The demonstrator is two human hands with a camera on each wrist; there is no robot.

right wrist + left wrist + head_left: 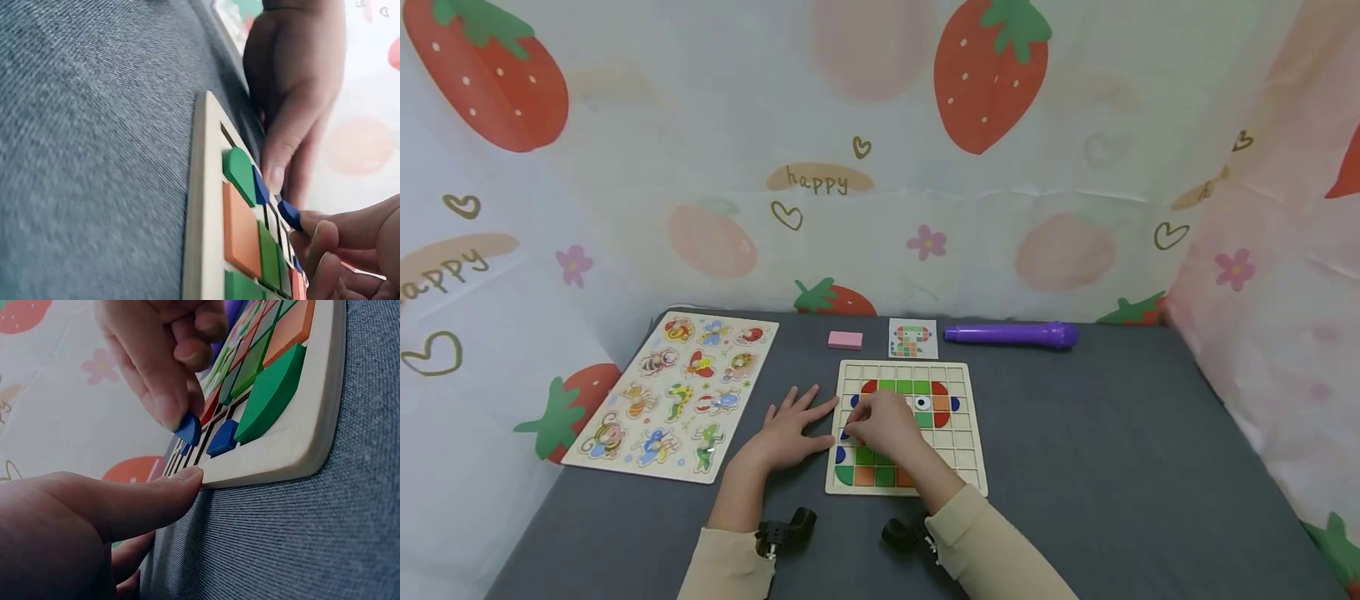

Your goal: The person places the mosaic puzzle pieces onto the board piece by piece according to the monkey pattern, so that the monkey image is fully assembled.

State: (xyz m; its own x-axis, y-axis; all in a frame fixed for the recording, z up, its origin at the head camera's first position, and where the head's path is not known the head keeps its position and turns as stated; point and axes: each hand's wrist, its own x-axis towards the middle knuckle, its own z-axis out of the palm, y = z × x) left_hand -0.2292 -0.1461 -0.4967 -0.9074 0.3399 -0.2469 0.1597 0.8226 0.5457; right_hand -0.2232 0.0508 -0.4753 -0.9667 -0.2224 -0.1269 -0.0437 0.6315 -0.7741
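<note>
A wooden grid board (964, 439) lies on the table, partly filled with green, red, orange and blue pieces. Over its left side, my right hand (886, 425) pinches a small blue piece (189, 430) with a curved edge between thumb and finger. The piece is tilted just above the grid in the left wrist view. My left hand (786, 437) lies spread on the table, its thumb touching the board's left edge. Close to that thumb, another blue piece (223, 439) sits beside a green rounded corner piece (272, 397). My right hand hides part of the grid in the head view.
A sticker-like board of cartoon insects (679, 400) lies to the left. Behind the grid board are a pink block (846, 340), a pattern card (913, 339) and a purple tube-shaped object (1009, 335). A strawberry-print curtain (880, 108) closes off the back.
</note>
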